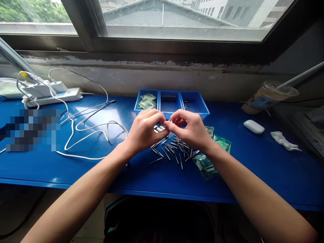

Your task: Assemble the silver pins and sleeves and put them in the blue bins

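Small roundish silvery metal piece (170,120): pinched in my right hand (190,128), over the glossy blue tabletop (152,177).
Left hand (148,127): curled close; I cannot tell its grip.
Fingertip work: likely two-handed handling; next calls for steadiness.

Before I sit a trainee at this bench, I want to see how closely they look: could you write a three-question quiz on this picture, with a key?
1. Multiple choice: in this view, which compartment of the blue tray holds green packets? A left; B middle; C right.
2. True or false: the left hand and right hand are close together at the fingertips.
3. Fill the gap: the loose metal pins lie on a table coloured ____.

Key: 1 A; 2 true; 3 blue.
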`<state>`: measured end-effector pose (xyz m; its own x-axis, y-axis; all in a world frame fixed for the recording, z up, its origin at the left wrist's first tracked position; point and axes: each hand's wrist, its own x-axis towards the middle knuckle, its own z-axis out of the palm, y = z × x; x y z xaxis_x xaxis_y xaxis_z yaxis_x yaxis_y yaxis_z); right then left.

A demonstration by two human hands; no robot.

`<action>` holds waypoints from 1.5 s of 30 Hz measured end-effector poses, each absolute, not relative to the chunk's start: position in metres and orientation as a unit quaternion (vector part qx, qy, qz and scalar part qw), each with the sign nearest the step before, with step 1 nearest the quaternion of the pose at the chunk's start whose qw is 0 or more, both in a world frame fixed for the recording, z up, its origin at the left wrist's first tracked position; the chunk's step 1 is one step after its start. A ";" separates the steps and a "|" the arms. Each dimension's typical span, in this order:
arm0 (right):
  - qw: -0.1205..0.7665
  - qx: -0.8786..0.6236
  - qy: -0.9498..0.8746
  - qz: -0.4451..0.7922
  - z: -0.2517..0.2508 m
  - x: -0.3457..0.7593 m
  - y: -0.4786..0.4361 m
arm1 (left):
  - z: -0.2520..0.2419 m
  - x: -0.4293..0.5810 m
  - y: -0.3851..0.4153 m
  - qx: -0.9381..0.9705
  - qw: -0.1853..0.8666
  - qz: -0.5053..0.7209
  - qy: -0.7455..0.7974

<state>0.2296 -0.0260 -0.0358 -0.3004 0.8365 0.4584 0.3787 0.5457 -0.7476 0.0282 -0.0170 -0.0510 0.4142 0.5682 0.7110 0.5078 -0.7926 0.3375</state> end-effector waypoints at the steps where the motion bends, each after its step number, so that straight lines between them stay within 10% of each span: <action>1: 0.430 -0.408 -0.761 0.263 -0.034 0.233 -0.025 | -0.051 0.027 -0.016 0.845 0.038 0.425 0.322; 9: 0.410 -0.532 -0.727 0.145 -0.014 0.265 0.022 | -0.052 0.020 -0.011 0.840 0.011 0.401 0.366; 19: 0.078 -0.608 -0.789 0.032 -0.018 0.217 0.097 | -0.053 0.021 -0.013 0.846 -0.001 0.385 0.367; 45: 0.089 -0.618 -0.781 0.016 -0.026 0.187 0.118 | -0.048 0.023 -0.017 0.847 0.015 0.382 0.370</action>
